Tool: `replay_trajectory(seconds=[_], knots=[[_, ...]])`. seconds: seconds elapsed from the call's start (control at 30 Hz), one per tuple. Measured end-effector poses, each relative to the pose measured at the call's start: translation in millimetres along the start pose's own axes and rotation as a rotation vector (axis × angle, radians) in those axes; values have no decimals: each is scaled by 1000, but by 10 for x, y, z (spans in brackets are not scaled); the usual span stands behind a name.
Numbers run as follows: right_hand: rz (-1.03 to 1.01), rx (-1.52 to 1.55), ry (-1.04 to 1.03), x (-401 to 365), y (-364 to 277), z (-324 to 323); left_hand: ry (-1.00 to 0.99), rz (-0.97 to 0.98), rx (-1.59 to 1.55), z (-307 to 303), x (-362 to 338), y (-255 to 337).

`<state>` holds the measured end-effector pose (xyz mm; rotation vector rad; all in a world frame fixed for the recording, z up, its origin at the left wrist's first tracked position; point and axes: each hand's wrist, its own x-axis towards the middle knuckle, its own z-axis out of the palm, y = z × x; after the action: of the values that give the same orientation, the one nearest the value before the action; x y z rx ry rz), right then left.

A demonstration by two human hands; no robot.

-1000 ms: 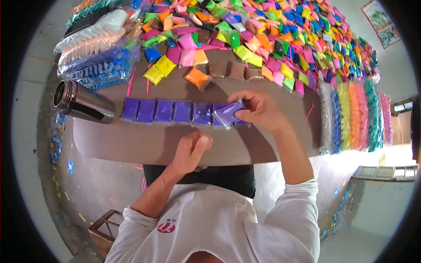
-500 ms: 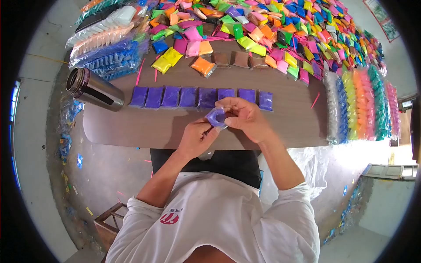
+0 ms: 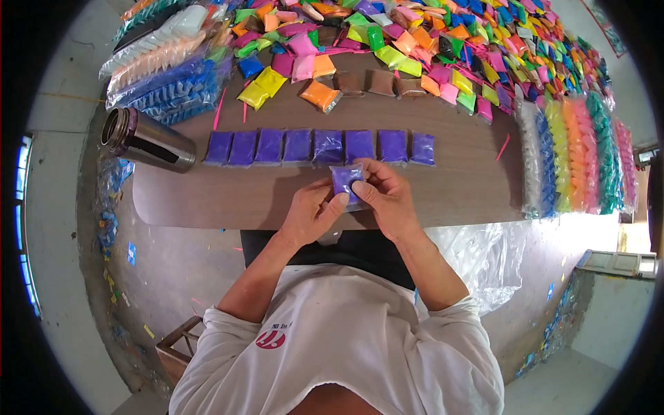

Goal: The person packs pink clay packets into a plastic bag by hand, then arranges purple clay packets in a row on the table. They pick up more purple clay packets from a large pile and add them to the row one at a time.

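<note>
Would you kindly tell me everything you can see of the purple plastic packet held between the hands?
The small, roughly rectangular purple plastic packet looks like glossy clear film around a purple filling, with a transparent margin at its lower edge. It appears closed and is held nearly upright, nearer the body than the row of purple packets on the brown table. The bare left hand touches its lower left; the bare right hand's thumb presses its face.

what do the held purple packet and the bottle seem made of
Purple packet: probably thin, glossy plastic film, judging by its glints and see-through edge; what fills it is unclear. Bottle: likely metal, satin-finished, judging by its grey sheen.
</note>
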<state>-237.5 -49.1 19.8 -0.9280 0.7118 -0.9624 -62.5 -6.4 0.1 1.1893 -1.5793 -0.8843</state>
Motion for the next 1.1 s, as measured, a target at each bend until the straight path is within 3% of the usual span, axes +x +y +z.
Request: replay_trajectory(seconds=[0.13, 0.43, 0.53, 0.63, 0.73, 0.93, 1.03, 1.1], knots=[[186, -22, 60, -52, 44, 27, -38, 65, 106, 3, -9, -143], [55, -91, 57, -70, 183, 0, -59, -29, 9, -33, 30, 19], [59, 2, 106, -72, 115, 90, -138, -40, 42, -71, 20, 15], [19, -11, 89, -66, 182, 49, -137, 31, 94, -48, 18, 25], [-35, -78, 121, -69, 217, 69, -113, -21, 114, -32, 2, -18], [238, -8, 39, -156, 86, -58, -84, 71, 100, 12, 13, -63], [-4, -76, 51, -179, 121, -12, -52, 145, 200, 45, 13, -54], [-111, -189, 178, -204, -16, -95, -68, 37, 105, 14, 7, -43]])
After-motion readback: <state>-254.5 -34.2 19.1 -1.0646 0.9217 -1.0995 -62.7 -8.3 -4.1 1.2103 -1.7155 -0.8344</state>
